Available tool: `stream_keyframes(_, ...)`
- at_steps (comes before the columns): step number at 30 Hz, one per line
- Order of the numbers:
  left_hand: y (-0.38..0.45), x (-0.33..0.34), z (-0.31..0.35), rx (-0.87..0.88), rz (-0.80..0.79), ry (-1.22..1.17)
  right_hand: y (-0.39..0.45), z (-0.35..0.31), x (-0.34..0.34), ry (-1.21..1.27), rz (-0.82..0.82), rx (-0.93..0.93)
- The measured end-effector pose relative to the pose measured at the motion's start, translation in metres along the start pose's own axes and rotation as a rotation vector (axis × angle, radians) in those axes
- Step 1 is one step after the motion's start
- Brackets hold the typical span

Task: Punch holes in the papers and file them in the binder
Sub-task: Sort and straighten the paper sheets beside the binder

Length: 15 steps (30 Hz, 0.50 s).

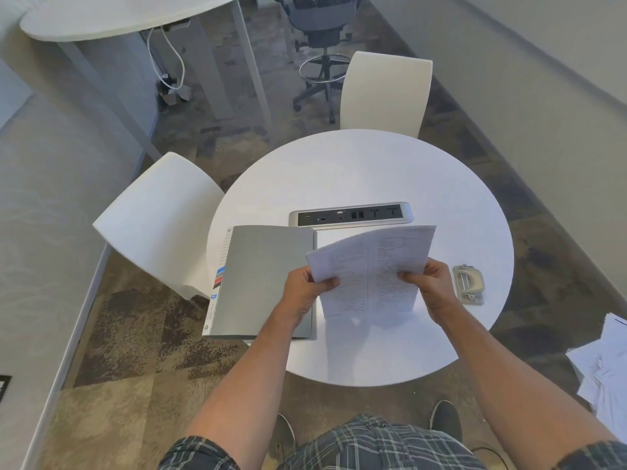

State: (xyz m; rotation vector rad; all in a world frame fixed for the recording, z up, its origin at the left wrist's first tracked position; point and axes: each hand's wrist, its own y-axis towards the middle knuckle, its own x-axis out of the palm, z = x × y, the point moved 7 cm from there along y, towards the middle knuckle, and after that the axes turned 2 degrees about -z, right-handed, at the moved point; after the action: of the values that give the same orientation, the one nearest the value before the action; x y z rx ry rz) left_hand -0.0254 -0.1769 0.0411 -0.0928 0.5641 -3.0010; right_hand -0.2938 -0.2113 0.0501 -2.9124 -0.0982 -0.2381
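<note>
Plaid shorts (373, 442) and two dark shoes sit right at the bottom edge, forearms reaching up from there. Left hand (303, 290) has its fingers (327, 283) pinched shut on the lower left edge of the papers (369, 269), thumb on top. Right hand (431, 286) does the same on the right edge, fingers (409, 276) curled over the front of the sheets. So both hands are closed on the stack, which is lifted off the worktop (356, 164) and tilted, long axis running roughly away from the person, top corner pointing up and right. Printed text is on it but way too small to read.

Binder (264, 279) lies just left of the papers, grey cover flat, long side running away from the person, coloured tabs along its left edge. Its right edge is hidden behind the left hand and the sheets, so I can't tell whether rings are showing. Hole punch (469, 284) sits near the right hand, on the worktop's right side. Behind the papers is a power socket strip (351, 214) set into the worktop. Two white chairs stand around it, plus more loose sheets (604, 364) cut off at the right edge.
</note>
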Motion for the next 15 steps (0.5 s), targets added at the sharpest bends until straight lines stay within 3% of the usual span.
stream_keyframes(6,0.002,0.001,0.001,0.051,0.046,0.134,-0.002,0.010,-0.007,-0.107,0.061,0.041)
stream_keyframes(10,0.002,-0.002,0.006,0.040,0.142,0.141,-0.003,0.004,-0.008,-0.477,0.223,-0.058)
stream_keyframes(12,0.003,0.000,0.010,0.049,0.163,0.165,-0.007,-0.004,-0.002,-0.516,0.299,-0.112)
stream_keyframes(15,0.005,0.008,0.015,0.072,0.169,0.254,-0.003,-0.001,0.028,-0.444,0.077,-0.043)
